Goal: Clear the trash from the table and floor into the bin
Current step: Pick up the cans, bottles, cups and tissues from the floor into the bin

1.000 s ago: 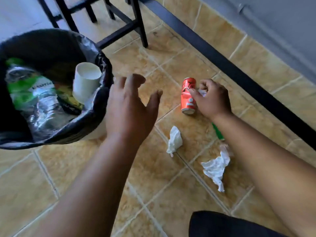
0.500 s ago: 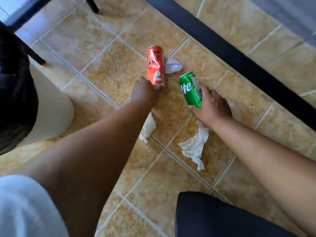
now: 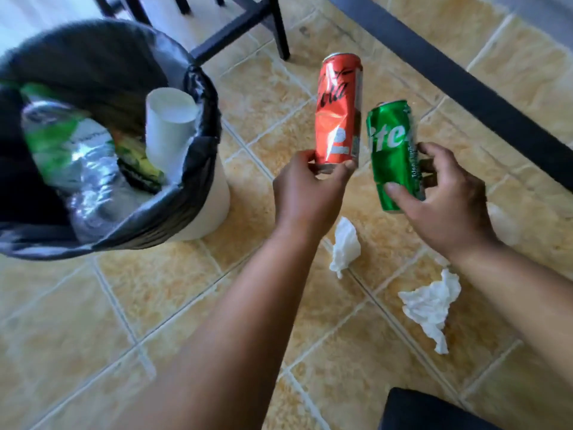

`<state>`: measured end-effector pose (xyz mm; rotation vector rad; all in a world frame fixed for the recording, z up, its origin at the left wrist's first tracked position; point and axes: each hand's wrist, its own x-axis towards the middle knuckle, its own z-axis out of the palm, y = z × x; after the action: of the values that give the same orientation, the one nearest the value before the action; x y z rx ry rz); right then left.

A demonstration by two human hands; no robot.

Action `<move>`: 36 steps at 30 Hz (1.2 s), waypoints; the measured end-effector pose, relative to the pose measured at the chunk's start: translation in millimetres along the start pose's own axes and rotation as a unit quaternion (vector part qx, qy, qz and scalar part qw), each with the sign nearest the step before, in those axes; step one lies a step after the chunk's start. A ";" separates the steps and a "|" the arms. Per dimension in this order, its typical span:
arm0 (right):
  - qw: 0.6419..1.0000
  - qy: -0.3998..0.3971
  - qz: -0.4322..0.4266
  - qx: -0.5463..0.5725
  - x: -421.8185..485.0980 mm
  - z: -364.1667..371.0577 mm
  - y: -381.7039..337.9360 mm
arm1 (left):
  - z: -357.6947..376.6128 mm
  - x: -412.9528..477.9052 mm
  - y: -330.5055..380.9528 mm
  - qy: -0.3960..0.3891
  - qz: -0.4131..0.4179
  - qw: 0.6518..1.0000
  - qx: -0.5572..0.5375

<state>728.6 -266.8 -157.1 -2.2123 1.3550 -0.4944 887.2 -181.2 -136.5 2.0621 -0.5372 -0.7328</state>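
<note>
My left hand grips the bottom end of a dented red can and holds it upright above the tiled floor. My right hand holds a green can right beside it. The white bin with a black liner stands to the left, with a white paper cup and crumpled plastic wrappers inside. Two crumpled white tissues lie on the floor: one just below my left wrist, the other below my right forearm.
Black chair legs stand behind the bin. A dark bar runs diagonally across the floor at the upper right. A dark clothed knee fills the bottom right corner. A pale blurred scrap lies right of my right hand.
Both cans have been lifted off the floor and now sit higher, closer to the bin. The view has swung left, so the bin's inside shows again.
</note>
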 end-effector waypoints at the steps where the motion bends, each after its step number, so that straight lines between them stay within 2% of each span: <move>1: 1.000 0.007 -0.016 0.025 2.4 -1.1 -19.3 | -19.7 -7.6 6.0 0.012 0.014 1.000 -0.019; 7: 0.971 0.036 -0.109 0.211 14.9 2.1 -142.0 | -141.6 -31.4 33.4 0.183 0.124 0.975 -0.029; 11: 0.953 0.020 -0.174 0.247 22.7 12.3 -215.3 | -213.1 -25.2 29.9 0.296 0.126 0.943 0.086; 14: 0.957 -0.012 -0.206 0.203 26.0 28.7 -245.8 | -242.8 -15.9 9.9 0.308 0.081 0.927 0.196; 17: 0.964 -0.038 -0.221 0.144 20.8 39.5 -250.8 | -250.4 -6.0 -9.5 0.278 0.043 0.923 0.264; 20: 0.961 -0.037 -0.226 0.156 14.5 34.4 -232.7 | -245.7 -6.4 -14.9 0.276 0.051 0.920 0.272; 22: 0.964 -0.025 -0.208 0.164 13.3 25.6 -208.4 | -236.6 -11.3 -9.8 0.306 0.091 0.911 0.261; 25: 0.977 -0.011 -0.155 0.148 16.4 11.2 -153.9 | -205.1 -21.3 6.7 0.323 0.195 0.902 0.209; 28: 0.993 -0.005 -0.066 0.097 25.4 3.3 -82.0 | -145.7 -34.6 19.3 0.269 0.295 0.905 0.144; 30: 0.999 0.000 -0.018 0.050 30.8 1.9 -34.3 | -99.9 -40.6 16.2 0.192 0.316 0.920 0.126; 31: 1.000 -0.001 0.007 0.024 32.3 1.6 -12.8 | -76.5 -41.2 8.8 0.141 0.298 0.935 0.131; 33: 0.998 -0.017 0.059 -0.025 33.7 4.0 21.1 | -32.6 -39.1 -11.9 0.035 0.201 0.966 0.160; 34: 0.995 -0.031 0.085 -0.048 34.2 7.9 33.8 | -12.9 -36.7 -24.6 -0.010 0.150 0.972 0.182; 36: 0.985 -0.076 0.133 -0.085 35.1 20.3 49.2 | 19.6 -33.9 -48.8 -0.077 0.083 0.961 0.252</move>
<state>719.7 -312.6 -200.5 -2.1051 1.6285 -0.1153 854.2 -145.8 -176.2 2.3933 -1.0623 -0.7091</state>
